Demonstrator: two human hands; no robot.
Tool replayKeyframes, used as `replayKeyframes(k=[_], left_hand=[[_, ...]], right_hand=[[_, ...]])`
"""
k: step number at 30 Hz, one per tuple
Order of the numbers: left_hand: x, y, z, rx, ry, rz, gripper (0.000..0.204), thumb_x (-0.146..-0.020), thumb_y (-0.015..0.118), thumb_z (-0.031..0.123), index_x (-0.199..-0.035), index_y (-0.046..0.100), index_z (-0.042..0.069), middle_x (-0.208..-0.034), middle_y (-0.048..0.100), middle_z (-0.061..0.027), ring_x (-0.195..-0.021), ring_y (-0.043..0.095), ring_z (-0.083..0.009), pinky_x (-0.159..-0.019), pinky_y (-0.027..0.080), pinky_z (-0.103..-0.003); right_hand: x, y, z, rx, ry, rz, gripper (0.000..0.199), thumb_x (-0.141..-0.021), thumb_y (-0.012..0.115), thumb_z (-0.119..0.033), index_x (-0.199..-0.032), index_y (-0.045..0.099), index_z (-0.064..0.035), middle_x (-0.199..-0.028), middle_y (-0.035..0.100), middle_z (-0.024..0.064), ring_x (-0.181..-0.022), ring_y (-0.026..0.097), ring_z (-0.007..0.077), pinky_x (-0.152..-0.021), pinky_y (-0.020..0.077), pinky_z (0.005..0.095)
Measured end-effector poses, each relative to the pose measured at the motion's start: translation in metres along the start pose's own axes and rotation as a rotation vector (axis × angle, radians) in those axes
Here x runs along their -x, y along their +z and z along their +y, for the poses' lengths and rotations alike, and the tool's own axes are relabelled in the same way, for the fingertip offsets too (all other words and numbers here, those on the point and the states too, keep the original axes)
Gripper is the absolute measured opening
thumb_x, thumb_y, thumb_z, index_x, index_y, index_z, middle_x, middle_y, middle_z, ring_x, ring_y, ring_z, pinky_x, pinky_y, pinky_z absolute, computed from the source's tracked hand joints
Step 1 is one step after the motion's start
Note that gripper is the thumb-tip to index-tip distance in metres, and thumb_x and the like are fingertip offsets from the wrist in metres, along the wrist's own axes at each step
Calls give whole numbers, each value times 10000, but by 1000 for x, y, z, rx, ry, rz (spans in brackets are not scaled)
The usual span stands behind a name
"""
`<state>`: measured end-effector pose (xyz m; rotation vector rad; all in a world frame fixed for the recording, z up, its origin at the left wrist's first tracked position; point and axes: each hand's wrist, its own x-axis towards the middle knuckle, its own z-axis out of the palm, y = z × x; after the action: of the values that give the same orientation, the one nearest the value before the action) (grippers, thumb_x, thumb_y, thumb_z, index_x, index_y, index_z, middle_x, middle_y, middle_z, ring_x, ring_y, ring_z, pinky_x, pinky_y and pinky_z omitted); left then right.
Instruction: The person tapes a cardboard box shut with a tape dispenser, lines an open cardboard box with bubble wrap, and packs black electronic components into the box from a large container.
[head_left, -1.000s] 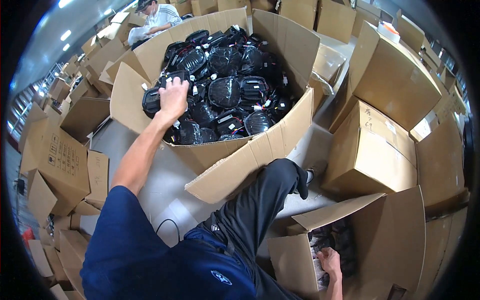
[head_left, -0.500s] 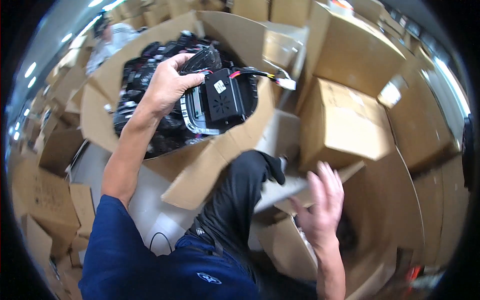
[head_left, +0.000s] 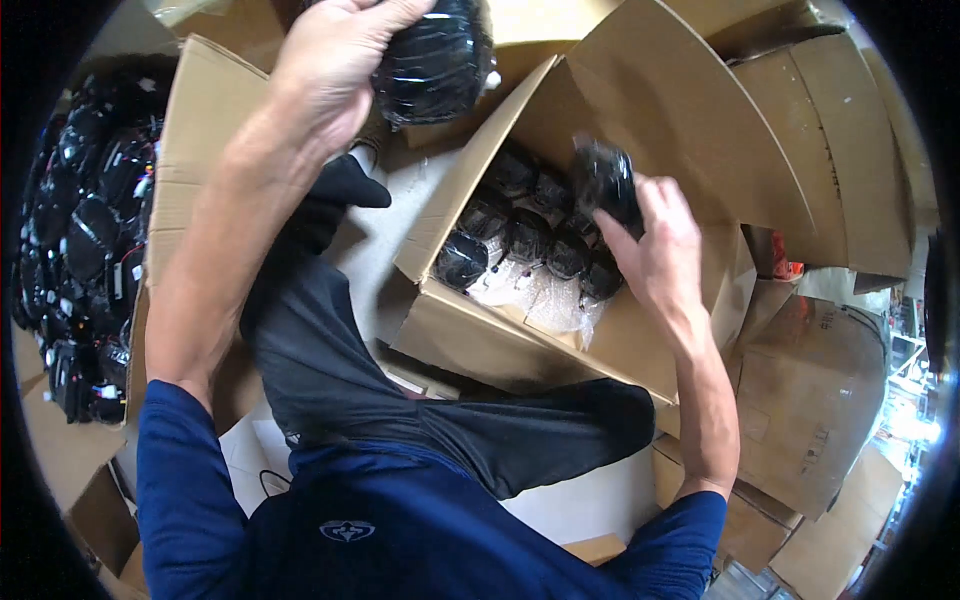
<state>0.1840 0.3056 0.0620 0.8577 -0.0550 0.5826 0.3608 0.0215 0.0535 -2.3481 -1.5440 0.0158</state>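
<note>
My left hand point(head_left: 335, 75) is raised at the top, its fingers closed on a rounded black unit in clear plastic wrap point(head_left: 435, 70). Over an open cardboard box point(head_left: 480, 335), my right hand point(head_left: 662, 245) grips another black plastic-wrapped unit point(head_left: 607, 182), slightly blurred and held on edge. Inside that box, several similar black wrapped units point(head_left: 528, 236) sit side by side. Bubble wrap point(head_left: 545, 300) lies along their near side. The undersides of both held units are hidden.
A large carton point(head_left: 205, 150) at the left holds a heap of black wrapped units point(head_left: 95, 240). My bent legs point(head_left: 330, 340) are between the cartons. Raised flaps point(head_left: 690, 130) stand on the open box's far side. More cardboard boxes point(head_left: 810, 400) crowd the right.
The view has swung right, so the large carton now sits at the left edge. My right hand, empty before, now holds a black wrapped unit. My left hand still holds a black unit.
</note>
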Motion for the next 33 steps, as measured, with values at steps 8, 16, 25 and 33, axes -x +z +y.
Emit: replayKeyframes(k=[8,16,25,33], left_hand=[[6,-7,-85,-424,-249,492,286,-985,699,199,-1168,681,-21,-1017,734,-78,-871,707,-124,-806,583,-264],[8,-16,-75,-644,-340,529,291,-1016,655,257,-1168,645,9,-1045,725,-65,-930,693,-110,-872,561,-276],[-1,8,-107,-549,-364,332,343,-982,701,300,-1148,695,-1,-959,705,-73,-892,700,-131,-788,603,-285],[-1,40,-108,-860,-395,-222,195,-918,749,177,-1028,710,21,-873,686,-27,-878,648,-122,-822,520,-282]], right_hand=[[132,277,183,-1511,1093,-683,199,-937,737,-103,-1115,683,-31,-1041,721,64,-915,685,190,-927,571,375],[145,339,171,-1528,1220,-708,188,-959,713,-106,-1113,638,-27,-1099,687,83,-1024,651,183,-953,525,367],[119,311,210,-609,704,-186,341,-962,716,-341,-1000,705,-2,-844,686,36,-782,598,131,-747,519,319],[-39,26,35,-697,-179,-309,814,-681,930,-260,-1353,567,20,-1252,658,218,-1153,665,312,-991,520,395]])
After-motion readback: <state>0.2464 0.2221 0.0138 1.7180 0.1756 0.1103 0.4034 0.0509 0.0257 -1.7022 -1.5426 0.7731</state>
